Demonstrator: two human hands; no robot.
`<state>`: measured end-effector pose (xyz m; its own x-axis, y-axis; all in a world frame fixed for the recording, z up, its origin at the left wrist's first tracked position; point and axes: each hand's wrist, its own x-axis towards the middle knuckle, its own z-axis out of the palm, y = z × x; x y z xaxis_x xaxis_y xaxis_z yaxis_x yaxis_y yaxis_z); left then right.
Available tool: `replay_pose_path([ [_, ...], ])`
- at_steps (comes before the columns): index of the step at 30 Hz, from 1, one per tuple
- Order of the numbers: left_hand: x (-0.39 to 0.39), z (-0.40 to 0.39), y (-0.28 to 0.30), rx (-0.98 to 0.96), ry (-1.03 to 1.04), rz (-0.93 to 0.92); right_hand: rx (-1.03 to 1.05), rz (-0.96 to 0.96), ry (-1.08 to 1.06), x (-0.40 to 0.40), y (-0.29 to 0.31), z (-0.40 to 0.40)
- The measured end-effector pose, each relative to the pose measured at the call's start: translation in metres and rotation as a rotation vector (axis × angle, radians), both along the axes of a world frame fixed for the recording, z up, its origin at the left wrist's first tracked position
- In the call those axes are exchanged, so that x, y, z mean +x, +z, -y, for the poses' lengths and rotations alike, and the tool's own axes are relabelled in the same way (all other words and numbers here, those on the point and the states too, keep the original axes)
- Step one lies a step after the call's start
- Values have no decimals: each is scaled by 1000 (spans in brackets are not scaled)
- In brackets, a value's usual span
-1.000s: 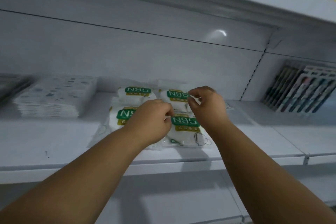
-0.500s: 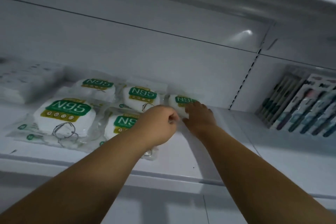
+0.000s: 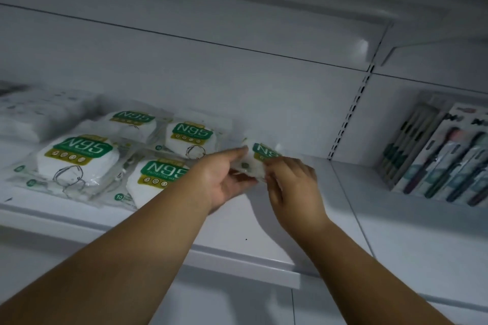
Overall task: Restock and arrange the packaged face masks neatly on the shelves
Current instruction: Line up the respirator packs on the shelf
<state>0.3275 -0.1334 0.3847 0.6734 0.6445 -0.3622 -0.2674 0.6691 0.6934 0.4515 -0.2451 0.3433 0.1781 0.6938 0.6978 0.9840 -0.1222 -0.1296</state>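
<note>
Several clear packs of white N95 masks with green labels lie on the white shelf (image 3: pixel 237 250). One large pack (image 3: pixel 76 158) lies at the front left, another (image 3: pixel 158 174) beside it, and two more (image 3: pixel 188 137) sit behind. A fifth pack (image 3: pixel 260 155) is lifted a little off the shelf to their right. My left hand (image 3: pixel 224 177) holds its left side, thumb on top. My right hand (image 3: pixel 290 185) pinches its right lower edge. Both hands cover the lower half of that pack.
A stack of flat white packets (image 3: pixel 34 119) lies at the far left of the shelf. Packaged pens or brushes (image 3: pixel 435 155) lean against the back wall in the right bay. A slotted upright (image 3: pixel 348 113) divides the bays. Another shelf hangs overhead.
The fifth pack has come up off the shelf and forward between both hands. My left hand has uncurled and turned palm up. The camera has tilted and moved closer.
</note>
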Motion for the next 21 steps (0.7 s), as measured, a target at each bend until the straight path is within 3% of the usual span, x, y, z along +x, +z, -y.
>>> replay_pose_path([
  [2,-1,5,-3,137,-5,-84,34,-28,81,-3,1,7],
  [5,-14,2,-6,247,32,-18,83,-208,95,-13,4,13],
  [9,-45,-5,-6,273,74,51,164,-945,-130,-35,26,10],
  [11,-62,-8,-5,292,53,89,142,-1268,-99,-48,41,3],
  [12,-72,-11,-4,298,32,108,144,-1318,-64,-56,47,0],
  [14,-93,-15,0,327,-17,111,163,-1231,-13,-75,53,-2],
  [18,-129,-26,6,467,23,-41,216,-1101,102,-110,49,4],
  [21,-156,-33,4,505,71,-120,270,-1072,63,-140,38,4],
])
